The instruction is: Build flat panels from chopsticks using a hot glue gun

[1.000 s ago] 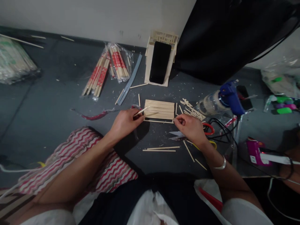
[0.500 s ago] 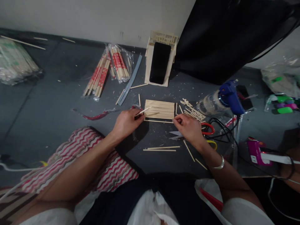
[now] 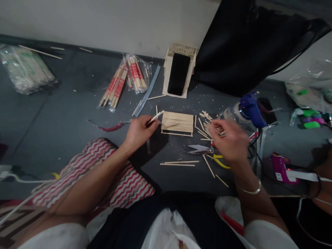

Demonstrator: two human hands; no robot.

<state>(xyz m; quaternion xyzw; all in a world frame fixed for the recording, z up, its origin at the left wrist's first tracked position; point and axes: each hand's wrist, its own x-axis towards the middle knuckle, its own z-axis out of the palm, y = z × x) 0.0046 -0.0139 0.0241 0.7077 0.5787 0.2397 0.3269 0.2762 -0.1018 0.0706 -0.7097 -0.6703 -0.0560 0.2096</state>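
My left hand (image 3: 141,132) is closed on a thin wooden stick (image 3: 157,116), whose tip points up and right beside a flat panel (image 3: 177,121) of sticks laid side by side. Along the panel's near edge lies a single stick (image 3: 176,134), joined to it by short pieces at the corners. My right hand (image 3: 229,138), smeared by motion, hovers over the right side of a heap of short stick pieces (image 3: 205,126) and the scissors (image 3: 201,149). Whether it holds anything does not show. A blue glue gun (image 3: 252,109) rests on a clear jar (image 3: 233,113) beyond it.
A black phone (image 3: 178,74) leans on a stick-built stand. Bagged chopsticks (image 3: 114,84), a large bag of sticks (image 3: 28,69) and grey-blue strips (image 3: 147,91) lie at the left. Loose sticks (image 3: 178,165) lie in front. A purple power socket box (image 3: 281,167) and black bag (image 3: 233,45) are at the right.
My right hand has left the panel's near right corner and moved right, over the scissors' handles. My left hand has stayed beside the panel, with its stick tilted more steeply. The view has shifted slightly.
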